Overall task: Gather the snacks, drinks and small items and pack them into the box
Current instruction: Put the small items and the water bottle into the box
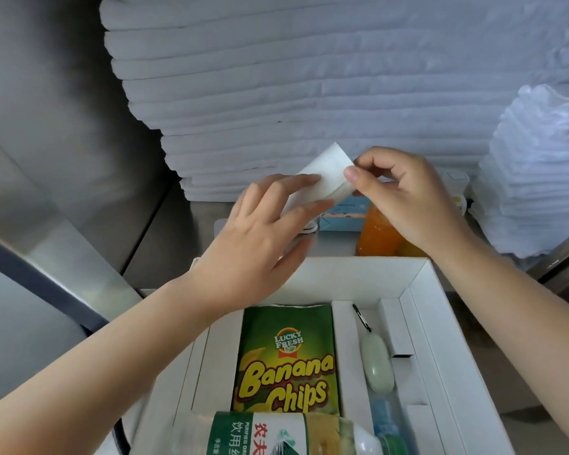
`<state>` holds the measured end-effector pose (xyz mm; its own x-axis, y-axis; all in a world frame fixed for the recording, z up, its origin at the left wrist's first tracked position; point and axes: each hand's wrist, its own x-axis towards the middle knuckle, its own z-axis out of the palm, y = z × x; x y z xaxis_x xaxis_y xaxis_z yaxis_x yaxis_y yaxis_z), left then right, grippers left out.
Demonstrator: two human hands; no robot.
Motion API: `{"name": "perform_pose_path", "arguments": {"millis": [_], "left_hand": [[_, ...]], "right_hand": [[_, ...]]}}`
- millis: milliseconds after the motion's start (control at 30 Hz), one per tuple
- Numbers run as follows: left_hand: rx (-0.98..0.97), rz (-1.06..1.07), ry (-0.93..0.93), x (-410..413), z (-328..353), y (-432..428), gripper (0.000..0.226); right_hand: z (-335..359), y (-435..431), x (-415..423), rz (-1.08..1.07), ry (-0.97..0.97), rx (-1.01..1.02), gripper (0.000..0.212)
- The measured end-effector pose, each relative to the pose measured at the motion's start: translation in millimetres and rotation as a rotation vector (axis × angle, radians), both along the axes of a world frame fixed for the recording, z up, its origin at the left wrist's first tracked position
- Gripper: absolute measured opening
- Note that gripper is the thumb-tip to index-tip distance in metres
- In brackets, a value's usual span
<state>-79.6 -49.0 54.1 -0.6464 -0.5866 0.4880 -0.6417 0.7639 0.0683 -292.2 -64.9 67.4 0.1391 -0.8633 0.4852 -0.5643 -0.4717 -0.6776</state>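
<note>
Box [358, 277] first: the white cardboard one sits open-topped on the steel table [165, 244] right below you, split by white dividers. In its middle compartment lies a green bag of banana chips [286, 359], flat and face up. Across the box's near end lies a water bottle [260, 435] with a green label, on its side, overlapping the bag's lower edge. In the narrow compartment on the box's right side lies a pale green pod [376, 366] on a black clip (what it is, I cannot tell). Nearer you in that same strip is something blue [385, 418], too blurred to name.

Above the box's far edge you hold a white packet [322, 182] between both hands. Your right hand [404, 198] has its grip clamped on the packet's right corner, thumb pressed against curled fingers. Your left hand [260, 238] has its grip apart: fingers stretched nearly straight, two of them laid against the packet's left end, thumb free below.

Just beyond the box's far wall stands an orange drink bottle [378, 231], partly hidden by your right hand, with a light blue carton [342, 215] beside it to the left. Further behind the box rises a tall stack of folded white towels [309, 93]. A second white pile [539, 175] stands off the box's far right corner.
</note>
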Motion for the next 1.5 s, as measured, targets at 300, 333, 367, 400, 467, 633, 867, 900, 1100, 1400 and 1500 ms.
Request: {"name": "perform_pose_path", "arguments": {"millis": [300,333,367,400,467,633,867,900,1100,1400,1500], "left_hand": [[-0.049,-0.331,-0.278,-2.4,-13.3,47.7,0.043],[-0.026,-0.357,-0.285,-3.7,-14.6,51.3,0.045],[0.001,-0.381,-0.285,-5.2,-15.8,55.0,0.047],[0.028,-0.403,-0.284,-6.8,-16.9,58.5,0.048],[0.068,-0.433,-0.292,-10.3,-18.5,63.7,0.048],[0.049,-0.491,-0.4,-18.9,-26.7,69.0,0.042],[0.065,-0.54,-0.471,-30.6,-40.4,76.5,0.045],[0.08,-0.544,-0.471,-32.1,-41.3,76.8,0.045],[0.204,-0.604,-0.477,-40.9,-47.6,82.3,0.046],[0.259,-0.64,-0.526,-42.2,-55.5,86.0,0.052],[0.265,-0.656,-0.513,-43.2,-57.3,85.0,0.048]], "right_hand": [[15.3,33.9,-46.0,0.304,0.195,0.316,0.013],[13.5,35.8,-50.1,0.322,0.251,0.343,0.015],[11.8,38.8,-52.9,0.35,0.287,0.384,0.017],[10.8,43.1,-53.8,0.381,0.307,0.439,0.017],[9.9,51.6,-53.3,0.431,0.388,0.519,0.015],[2.7,64.3,-45.3,0.446,0.739,0.595,0.029],[-6.9,73.3,-36.4,0.423,0.94,0.573,0.014],[-7.2,73.3,-35.6,0.414,0.963,0.584,0.016],[-12.5,78.6,-27.8,0.435,1.144,0.667,0.027],[-23.6,82.0,-13.9,0.455,1.368,0.64,0.033],[-25.6,80.8,-12.5,0.49,1.365,0.663,0.03]]}}
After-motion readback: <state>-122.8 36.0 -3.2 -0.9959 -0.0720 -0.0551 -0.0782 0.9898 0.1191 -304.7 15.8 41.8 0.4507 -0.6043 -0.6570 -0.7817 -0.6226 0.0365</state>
